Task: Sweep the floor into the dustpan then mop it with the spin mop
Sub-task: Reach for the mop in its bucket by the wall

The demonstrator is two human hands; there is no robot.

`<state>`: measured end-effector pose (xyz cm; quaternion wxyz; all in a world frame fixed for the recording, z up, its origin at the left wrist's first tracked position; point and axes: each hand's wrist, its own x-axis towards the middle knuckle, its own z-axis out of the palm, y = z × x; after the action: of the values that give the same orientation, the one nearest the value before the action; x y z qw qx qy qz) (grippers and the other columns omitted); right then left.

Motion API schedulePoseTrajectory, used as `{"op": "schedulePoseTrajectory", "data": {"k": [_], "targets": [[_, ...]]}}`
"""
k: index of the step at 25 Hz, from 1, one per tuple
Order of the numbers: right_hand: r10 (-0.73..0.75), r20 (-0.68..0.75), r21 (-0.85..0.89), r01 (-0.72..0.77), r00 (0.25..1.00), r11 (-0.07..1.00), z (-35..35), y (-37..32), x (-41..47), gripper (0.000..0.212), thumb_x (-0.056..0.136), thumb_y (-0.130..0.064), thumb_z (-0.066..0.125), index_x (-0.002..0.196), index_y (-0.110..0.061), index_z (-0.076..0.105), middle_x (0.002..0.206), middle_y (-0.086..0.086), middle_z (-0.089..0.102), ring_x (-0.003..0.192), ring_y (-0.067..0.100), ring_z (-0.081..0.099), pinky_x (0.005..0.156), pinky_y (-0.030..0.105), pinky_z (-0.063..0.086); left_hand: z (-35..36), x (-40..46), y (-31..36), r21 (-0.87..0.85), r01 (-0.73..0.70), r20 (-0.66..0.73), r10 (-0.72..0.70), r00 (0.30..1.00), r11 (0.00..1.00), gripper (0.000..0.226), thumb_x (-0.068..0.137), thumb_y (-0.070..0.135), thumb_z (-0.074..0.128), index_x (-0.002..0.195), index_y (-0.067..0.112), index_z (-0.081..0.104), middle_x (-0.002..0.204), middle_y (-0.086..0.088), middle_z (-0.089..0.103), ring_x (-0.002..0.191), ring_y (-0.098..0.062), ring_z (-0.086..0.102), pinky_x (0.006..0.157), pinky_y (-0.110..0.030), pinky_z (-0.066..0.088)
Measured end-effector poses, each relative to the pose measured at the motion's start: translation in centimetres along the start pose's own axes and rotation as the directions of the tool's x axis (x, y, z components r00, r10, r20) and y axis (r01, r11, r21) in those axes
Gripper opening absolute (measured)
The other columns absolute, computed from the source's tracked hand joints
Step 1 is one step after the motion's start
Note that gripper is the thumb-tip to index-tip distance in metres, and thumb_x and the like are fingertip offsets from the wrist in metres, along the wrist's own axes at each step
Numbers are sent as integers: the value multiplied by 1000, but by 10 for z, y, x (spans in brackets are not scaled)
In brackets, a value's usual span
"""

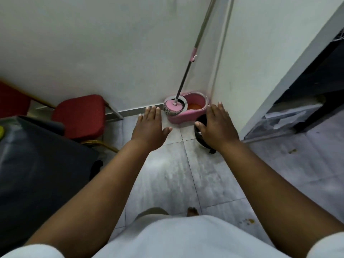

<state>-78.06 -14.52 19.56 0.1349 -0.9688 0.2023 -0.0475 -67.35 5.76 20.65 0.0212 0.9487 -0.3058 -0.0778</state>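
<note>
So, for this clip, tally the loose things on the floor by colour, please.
Pink: 2, the spin mop and its bucket
Red: 1, the chair
Black: 1, a round object partly hidden by the right hand, kind unclear
Total: 4

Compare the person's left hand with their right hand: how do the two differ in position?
The left hand hovers over bare floor tile, while the right hand overlaps a black object on the floor. The left hand lies beside the mop head; the right sits before the pink bucket. Both are open, palms down, holding nothing.
</note>
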Motion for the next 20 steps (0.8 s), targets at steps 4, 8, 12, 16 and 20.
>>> {"op": "schedulePoseTrajectory", "data": {"k": [4,8,12,16,20], "targets": [[-36,22,4,36,999,999,6,3,57,74,96,-51,44,150,-3,28,159,16,23,149,32,9,121,44,12,6,32,-4,18,43,49,-44,998,999,83,99,58,31,157,5,5,164,-11,2,151,-26,-3,123,-42,5],[-73,55,-11,74,996,997,18,-1,125,72,96,-49,46,149,-3,29,158,16,24,149,32,9,121,44,12,6,94,-22,-39,71,53,-69,996,997,82,99,58,32,157,6,5,164,-10,3,151,-25,-3,123,-42,5],[-70,29,-27,71,997,997,24,-4,194,62,94,-44,54,141,-7,38,151,16,35,147,34,17,119,42,14,1,172,-41,-60,33,66,-29,997,998,82,99,56,35,157,6,7,164,-11,5,151,-26,-1,123,-42,7],[-46,57,-16,47,997,999,22,-13,262,58,93,-43,54,140,-11,38,150,14,37,147,35,16,119,44,16,-17,253,-61,-93,-23,74,30,997,995,81,99,53,38,156,5,8,163,-12,6,151,-27,1,122,-42,8],[29,59,-74,-25,998,997,18,-18,327,68,96,-46,46,147,-4,29,155,17,29,149,33,11,120,43,15,-38,326,-83,-60,-95,62,99,993,994,82,99,55,38,157,5,7,163,-12,6,151,-27,1,122,-42,10]]}}
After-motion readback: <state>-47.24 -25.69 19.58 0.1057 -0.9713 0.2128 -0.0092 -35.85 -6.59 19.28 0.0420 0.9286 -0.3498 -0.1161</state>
